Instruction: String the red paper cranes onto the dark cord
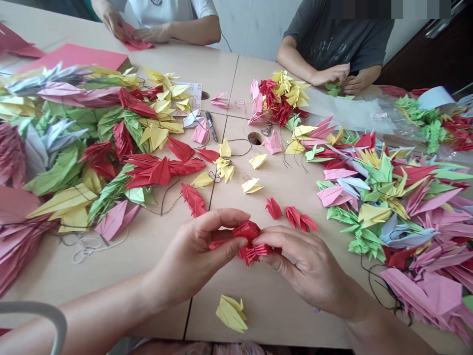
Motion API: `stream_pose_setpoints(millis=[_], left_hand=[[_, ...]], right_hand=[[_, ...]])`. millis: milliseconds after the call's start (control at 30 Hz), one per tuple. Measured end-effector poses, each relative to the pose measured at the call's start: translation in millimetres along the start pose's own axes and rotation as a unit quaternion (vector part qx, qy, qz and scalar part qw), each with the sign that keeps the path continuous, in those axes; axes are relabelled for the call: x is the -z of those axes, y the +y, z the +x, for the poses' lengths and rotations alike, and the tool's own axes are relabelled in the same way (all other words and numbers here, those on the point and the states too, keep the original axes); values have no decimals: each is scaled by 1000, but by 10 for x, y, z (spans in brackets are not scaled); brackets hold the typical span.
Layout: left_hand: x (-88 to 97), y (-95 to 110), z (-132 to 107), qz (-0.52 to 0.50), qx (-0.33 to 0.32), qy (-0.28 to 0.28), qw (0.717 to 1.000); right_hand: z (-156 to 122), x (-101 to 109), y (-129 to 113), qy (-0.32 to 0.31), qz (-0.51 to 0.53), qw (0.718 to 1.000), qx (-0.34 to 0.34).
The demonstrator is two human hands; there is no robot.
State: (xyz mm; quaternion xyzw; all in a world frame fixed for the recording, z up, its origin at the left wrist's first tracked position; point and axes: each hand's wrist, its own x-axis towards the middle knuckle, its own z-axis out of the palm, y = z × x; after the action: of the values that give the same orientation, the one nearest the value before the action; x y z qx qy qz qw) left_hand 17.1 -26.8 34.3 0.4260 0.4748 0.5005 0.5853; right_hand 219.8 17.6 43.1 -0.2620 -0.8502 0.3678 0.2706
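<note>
Between my two hands is a bunch of red folded paper cranes (253, 251), held just above the table. My left hand (207, 246) pinches its left and upper part between thumb and fingers. On the other side my right hand (306, 261) grips the stacked folds with thumb and forefinger. Part of the bunch is hidden behind the fingers. A yellow paper crane (232, 313) lies on the table close to me. Just beyond my hands lie loose red cranes (293, 217) and another red stack (193, 199), with small yellow cranes (252, 186) farther off.
Heaps of coloured cranes strung on black thread cover the left (121, 143) and right (391, 192). A black pen (212, 126) lies mid-table near a round table hole (254, 138). Across the table, two people fold red paper (133, 39) and handle green paper (334, 88).
</note>
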Motion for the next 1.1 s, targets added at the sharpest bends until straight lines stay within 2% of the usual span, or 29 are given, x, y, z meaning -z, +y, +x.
stream_pose_setpoints(millis=[100, 200, 300, 367, 467, 567, 667, 767, 967, 1100], left_hand=[[13, 0, 13, 16, -27, 41, 999], [58, 10, 72, -18, -12, 48, 999], [86, 12, 119, -57, 12, 25, 998], [79, 9, 119, -60, 19, 18, 998], [35, -2, 79, -25, 15, 33, 999], [-19, -15, 31, 6, -7, 36, 999], [-57, -20, 4, -11, -16, -1, 1000], [-72, -5, 0, -59, -6, -24, 998], [-65, 40, 4, -115, 7, -36, 993], [-48, 19, 16, -150, 23, -70, 986]], right_hand=[[-11, 3, 5, 9, 8, 1000, -18], [-31, 23, 7, 45, 63, 993, -85], [-34, 40, -7, 98, 197, 958, -184], [-26, 37, -26, 115, 261, 932, -222], [-16, -4, -59, 118, 293, 922, -224], [-17, -81, -74, 132, 254, 939, -192], [-10, -145, -63, 143, 204, 953, -171], [15, -162, -35, 140, 218, 947, -191], [41, -141, 15, 112, 265, 923, -254], [41, -107, 12, 90, 278, 914, -283]])
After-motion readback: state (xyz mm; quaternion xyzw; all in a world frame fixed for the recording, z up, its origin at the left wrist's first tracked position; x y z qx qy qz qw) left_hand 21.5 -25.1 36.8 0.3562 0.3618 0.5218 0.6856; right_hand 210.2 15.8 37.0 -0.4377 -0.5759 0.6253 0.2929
